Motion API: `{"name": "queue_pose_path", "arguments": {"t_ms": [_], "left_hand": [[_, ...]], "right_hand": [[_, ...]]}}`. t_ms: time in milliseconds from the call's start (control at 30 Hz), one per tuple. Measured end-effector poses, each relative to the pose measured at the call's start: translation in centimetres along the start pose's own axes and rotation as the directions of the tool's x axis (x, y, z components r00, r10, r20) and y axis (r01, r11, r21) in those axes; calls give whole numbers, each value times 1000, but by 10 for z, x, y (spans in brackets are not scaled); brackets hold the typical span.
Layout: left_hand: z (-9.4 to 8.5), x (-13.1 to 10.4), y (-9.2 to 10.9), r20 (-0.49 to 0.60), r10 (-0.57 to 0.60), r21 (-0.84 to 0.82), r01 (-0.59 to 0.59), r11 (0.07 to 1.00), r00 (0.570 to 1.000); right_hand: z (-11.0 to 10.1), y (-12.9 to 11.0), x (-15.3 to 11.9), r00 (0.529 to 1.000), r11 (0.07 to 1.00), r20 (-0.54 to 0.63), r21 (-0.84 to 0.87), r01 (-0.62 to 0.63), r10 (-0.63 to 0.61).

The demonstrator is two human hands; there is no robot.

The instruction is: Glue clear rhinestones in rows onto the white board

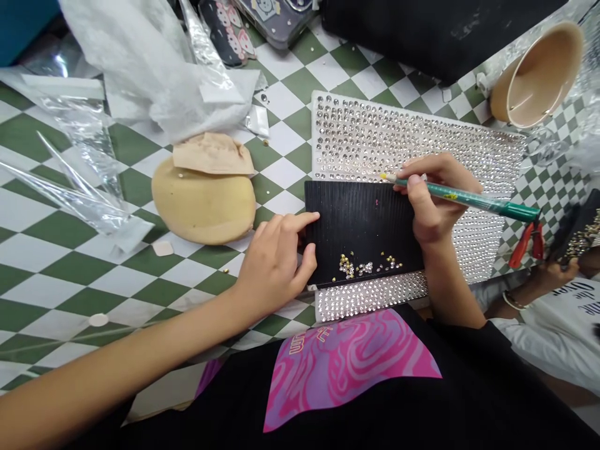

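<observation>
My left hand (276,253) grips the left edge of a black ridged tray (360,219), its index fingertip and thumb at the rim and its other fingers partly hidden. Gold and clear rhinestones (347,265) lie loose along the tray's near side. Pinched in my right hand (435,200) is a green picker pen (469,195) with a pale yellow tip, pointing left just above the tray's far edge. Beneath the tray lies a white sheet (398,134) covered with rows of clear rhinestones; the tray hides part of it.
Left of the tray sit a yellowish oval pad (201,206) and crumpled plastic bags (154,69). A tan cup (539,78) leans at the far right, beyond red-handled pliers (527,244). Phones (276,19) lie at the back. Another person's hand (555,275) holds a tray at right.
</observation>
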State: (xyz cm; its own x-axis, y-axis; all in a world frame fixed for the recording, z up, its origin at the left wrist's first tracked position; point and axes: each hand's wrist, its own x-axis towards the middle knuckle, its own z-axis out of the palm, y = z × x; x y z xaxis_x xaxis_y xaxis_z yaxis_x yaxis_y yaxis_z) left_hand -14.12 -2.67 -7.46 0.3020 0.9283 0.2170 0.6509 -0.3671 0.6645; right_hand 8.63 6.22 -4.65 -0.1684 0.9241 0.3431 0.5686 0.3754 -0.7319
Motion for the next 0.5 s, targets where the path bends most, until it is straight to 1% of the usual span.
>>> {"name": "queue_pose_path", "arguments": {"t_ms": [100,167,233,300,333,400,500], "left_hand": [[0,0,1,3,1,8,-1,1000,1000],[0,0,1,6,-2,22,2,1000,1000],[0,0,0,9,-3,32,3,999,1000],[0,1,0,8,-1,35,1,999,1000],[0,1,0,6,2,35,-2,999,1000],[1,0,-1,5,3,39,-3,999,1000],[1,0,-1,3,2,50,-2,999,1000]], "right_hand": [[-11,-6,-10,999,999,-46,36,9,-8],[-22,-14,-26,997,996,-66,79,36,-30],[-32,-21,-48,998,993,-50,110,45,-40],[-39,-27,-71,999,990,29,143,21,-25],[-40,-28,-81,998,989,52,149,10,-18],[-40,-29,-97,999,987,53,163,-4,-5],[-37,-29,-107,999,985,34,173,-12,7]]}}
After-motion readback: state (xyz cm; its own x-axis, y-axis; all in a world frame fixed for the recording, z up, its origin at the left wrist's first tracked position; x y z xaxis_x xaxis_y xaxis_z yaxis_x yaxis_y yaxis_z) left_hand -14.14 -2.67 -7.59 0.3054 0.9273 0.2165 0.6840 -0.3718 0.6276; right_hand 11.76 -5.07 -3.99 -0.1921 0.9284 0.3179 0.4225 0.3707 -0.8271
